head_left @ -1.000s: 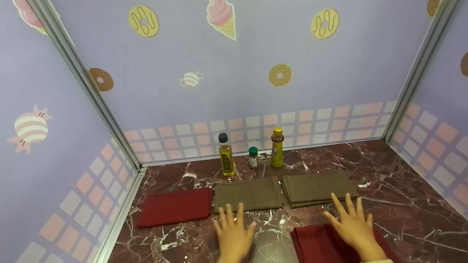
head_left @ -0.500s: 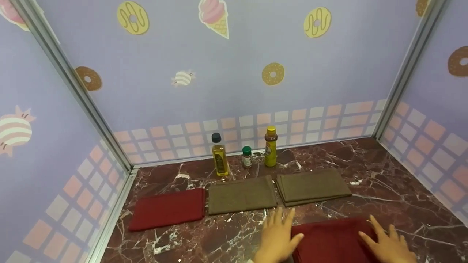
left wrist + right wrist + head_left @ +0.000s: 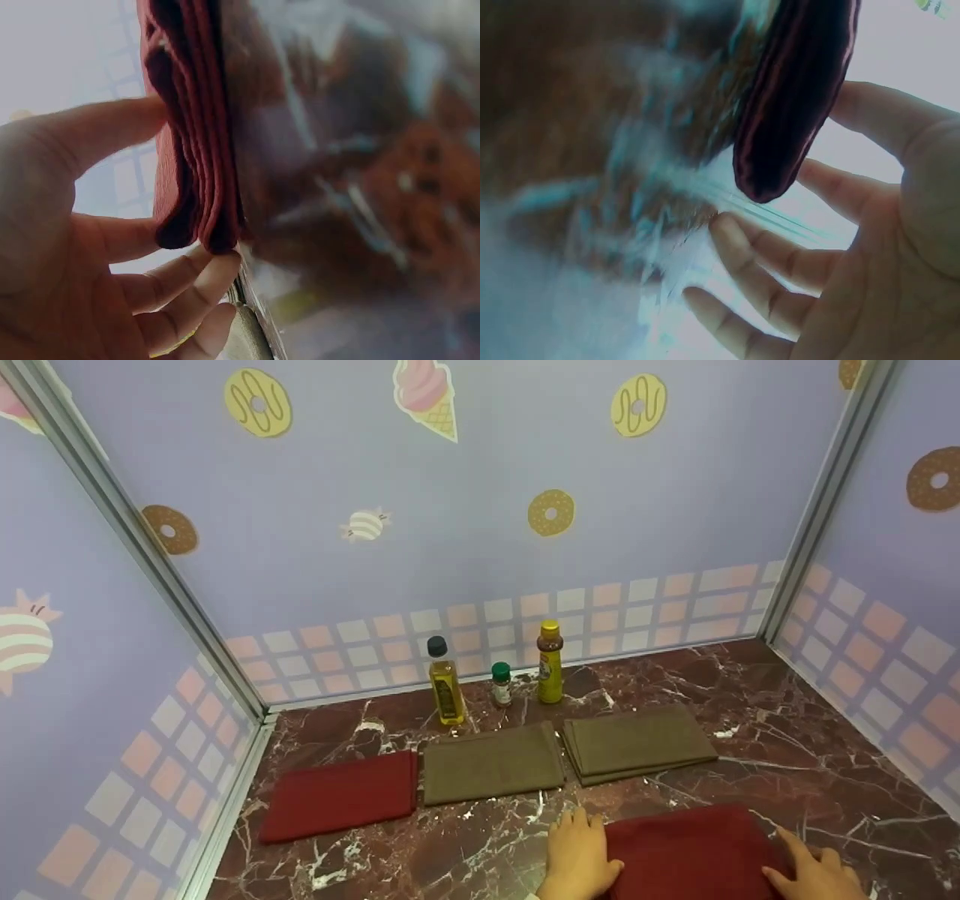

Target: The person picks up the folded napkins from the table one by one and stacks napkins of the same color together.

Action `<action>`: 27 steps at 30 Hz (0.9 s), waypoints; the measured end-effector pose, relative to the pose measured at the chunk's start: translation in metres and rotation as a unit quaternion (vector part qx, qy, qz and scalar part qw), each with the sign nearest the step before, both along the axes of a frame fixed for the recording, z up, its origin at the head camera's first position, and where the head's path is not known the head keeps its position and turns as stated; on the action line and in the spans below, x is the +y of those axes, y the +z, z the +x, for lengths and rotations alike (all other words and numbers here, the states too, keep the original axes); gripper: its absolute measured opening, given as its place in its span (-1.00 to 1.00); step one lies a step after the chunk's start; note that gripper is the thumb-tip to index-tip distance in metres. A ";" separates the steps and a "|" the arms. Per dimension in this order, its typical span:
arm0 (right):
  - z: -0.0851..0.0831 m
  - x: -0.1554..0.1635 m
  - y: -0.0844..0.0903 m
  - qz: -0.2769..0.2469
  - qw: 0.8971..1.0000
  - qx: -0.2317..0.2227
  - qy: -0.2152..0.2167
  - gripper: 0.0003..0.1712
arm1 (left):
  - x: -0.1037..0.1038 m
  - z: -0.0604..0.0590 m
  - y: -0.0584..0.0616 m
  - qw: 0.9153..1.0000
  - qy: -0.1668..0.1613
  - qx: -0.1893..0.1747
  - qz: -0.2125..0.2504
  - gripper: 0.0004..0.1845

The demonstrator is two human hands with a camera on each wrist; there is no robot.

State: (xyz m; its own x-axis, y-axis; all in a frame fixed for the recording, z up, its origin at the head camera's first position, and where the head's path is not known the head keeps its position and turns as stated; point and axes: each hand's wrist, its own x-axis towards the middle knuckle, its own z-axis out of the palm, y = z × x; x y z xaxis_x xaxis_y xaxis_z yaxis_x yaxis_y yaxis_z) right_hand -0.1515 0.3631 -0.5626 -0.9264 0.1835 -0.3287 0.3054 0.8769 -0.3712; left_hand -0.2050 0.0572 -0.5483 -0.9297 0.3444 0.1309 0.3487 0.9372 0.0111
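A folded dark red cloth (image 3: 690, 847) lies on the marble counter (image 3: 795, 712) at the near edge. My left hand (image 3: 581, 851) is at its left edge. In the left wrist view the left hand (image 3: 191, 187) has its thumb on the top of the red cloth (image 3: 191, 150) and a fingertip (image 3: 225, 264) against the bottom fold, pinching it. My right hand (image 3: 811, 871) is at the cloth's right edge. In the right wrist view the right hand (image 3: 780, 161) straddles the end of the red cloth (image 3: 795, 97), its fingers (image 3: 739, 244) spread below and a little apart from it.
Farther back lie another red cloth (image 3: 341, 795), an olive cloth (image 3: 491, 763) and a stack of olive cloths (image 3: 637, 742). Behind them stand an oil bottle (image 3: 444, 694), a small green-capped jar (image 3: 501, 685) and a yellow-capped bottle (image 3: 549, 662). Walls close in three sides.
My left hand moved right from the bare counter to the red cloth's left edge. My right hand slid off the cloth's top to its right edge. Both now bracket the cloth.
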 end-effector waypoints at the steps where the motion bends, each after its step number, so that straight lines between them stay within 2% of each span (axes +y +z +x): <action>1: -0.001 0.000 0.000 -0.006 1.000 0.001 0.001 0.18 | -0.001 -0.001 0.000 1.000 0.001 0.005 0.007 -0.31; 7: -0.006 -0.005 0.002 -0.006 0.999 0.031 0.036 0.04 | -0.006 -0.004 -0.001 0.998 0.001 0.012 0.059 -0.45; 10: -0.008 -0.009 0.005 -0.014 0.997 0.050 0.059 -0.07 | -0.010 -0.005 -0.001 0.996 -0.013 -0.005 0.090 -0.52; 12: -0.007 -0.013 0.007 -0.035 0.994 0.073 0.067 -0.23 | -0.015 -0.006 0.000 0.993 -0.025 -0.023 0.115 -0.59; 15: -0.006 -0.023 0.009 -0.073 0.988 0.114 0.073 -0.57 | -0.025 -0.008 0.001 0.984 -0.032 -0.056 0.167 -0.63; 17: -0.006 -0.032 0.011 -0.090 0.983 0.143 0.070 -0.71 | -0.033 -0.010 0.003 0.976 -0.028 -0.070 0.202 -0.63; 20: -0.010 -0.048 0.013 -0.103 0.977 0.169 0.076 -0.73 | -0.048 -0.015 0.005 0.965 -0.018 -0.078 0.250 -0.64; 24: -0.018 -0.075 0.015 -0.110 0.968 0.214 0.073 -0.71 | -0.071 -0.021 0.006 0.950 0.003 -0.068 0.305 -0.65; 27: -0.025 -0.098 0.016 -0.117 0.957 0.256 0.061 -0.69 | -0.090 -0.025 0.009 0.937 0.038 -0.058 0.344 -0.63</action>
